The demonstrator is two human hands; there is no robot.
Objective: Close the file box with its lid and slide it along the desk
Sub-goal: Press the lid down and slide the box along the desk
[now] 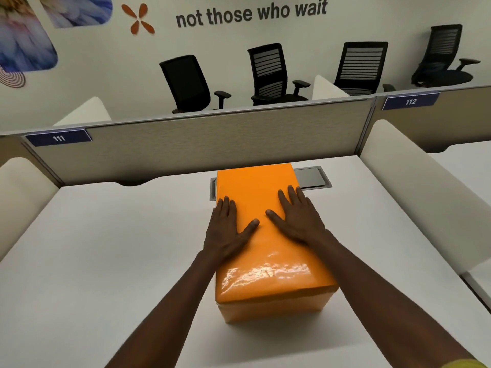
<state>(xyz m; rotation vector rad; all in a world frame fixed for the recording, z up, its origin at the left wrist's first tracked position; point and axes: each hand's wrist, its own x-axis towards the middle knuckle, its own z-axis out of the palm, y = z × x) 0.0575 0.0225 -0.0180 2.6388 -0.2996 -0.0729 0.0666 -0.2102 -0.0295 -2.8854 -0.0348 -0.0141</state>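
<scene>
An orange file box (273,309) stands on the white desk (106,261), its long side pointing away from me. Its glossy orange lid (255,187) sits on top and covers the box fully. My left hand (228,229) lies flat on the lid's left edge, fingers spread, thumb pointing inward. My right hand (297,219) lies flat on the lid's right half, fingers pointing forward. Both palms press on the lid; neither hand grips anything.
A grey cable hatch (313,177) is set into the desk behind the box, partly hidden by it. A beige partition (212,144) bounds the desk's far edge. White side dividers (414,187) stand left and right. Black office chairs (268,73) stand beyond.
</scene>
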